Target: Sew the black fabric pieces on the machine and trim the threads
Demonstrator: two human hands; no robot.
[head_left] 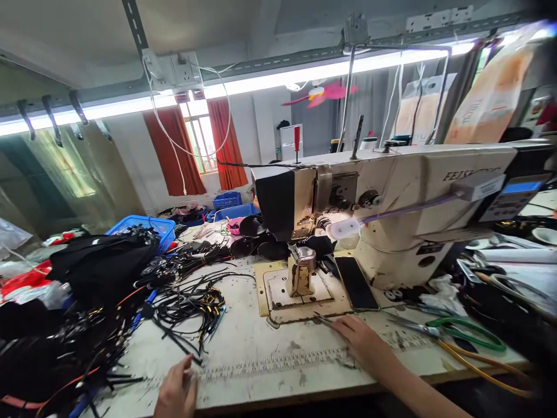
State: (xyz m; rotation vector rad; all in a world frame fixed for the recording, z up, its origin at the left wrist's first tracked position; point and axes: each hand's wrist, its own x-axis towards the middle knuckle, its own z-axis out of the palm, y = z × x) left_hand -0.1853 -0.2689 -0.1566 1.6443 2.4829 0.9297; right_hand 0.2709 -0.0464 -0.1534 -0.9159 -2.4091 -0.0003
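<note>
My left hand (176, 388) is at the front edge of the table, its fingers curled at the end of a black strap (191, 355); the fingertips partly hide the contact. Just beyond lies a tangled bunch of black straps (187, 307), some with yellow ends. My right hand (359, 339) rests in front of the sewing machine (395, 197), closed around a slim pointed metal tool (322, 319) whose tip points left. Most of that tool is hidden by the fingers. Between my hands, a printed ruler scale (270, 366) runs along the tabletop (243, 348).
A dark phone (357, 283) lies against the machine base, right of the metal post (301, 270). Green-handled scissors (456, 332) lie at right. Black fabric (104, 267) and a blue basket (163, 229) crowd the left side. Black cup-shaped pieces (256, 241) sit behind the post.
</note>
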